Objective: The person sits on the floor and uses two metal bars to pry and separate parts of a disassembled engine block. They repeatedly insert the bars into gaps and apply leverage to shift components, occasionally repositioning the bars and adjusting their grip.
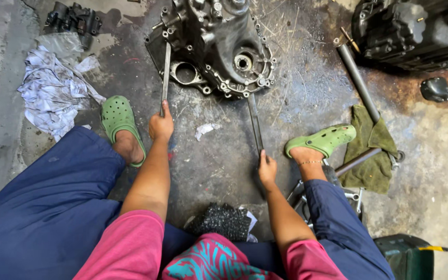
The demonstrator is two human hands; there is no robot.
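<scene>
Grey cast metal — a gearbox housing (219,44) lies on the stained concrete floor (307,88) near its far edge in view, open face and bolt holes turned up. Two long flat steel bars run from it back toward the person. The left hand (161,126) is closed around the near end of the left bar (165,78), whose far end rests against the housing's left rim. The right hand (267,168) grips the near end of the right bar (255,124), whose tip meets the housing's near rim, just below a round bearing hole.

Both feet wear green clogs: the left clog (119,120) sits just beside the left hand, the right clog (323,140) a little to the right of the right bar. Between the bars the floor lies bare save for a scrap of paper (206,129).

Crumpled white rags (53,88) lie toward the left edge, well apart from the housing. To the right, a steel pipe (358,80) slants across an olive cloth (372,150) — beyond it, a dark engine block (416,31) fills the far right corner. A black mesh bundle (221,222) rests between the knees.
</scene>
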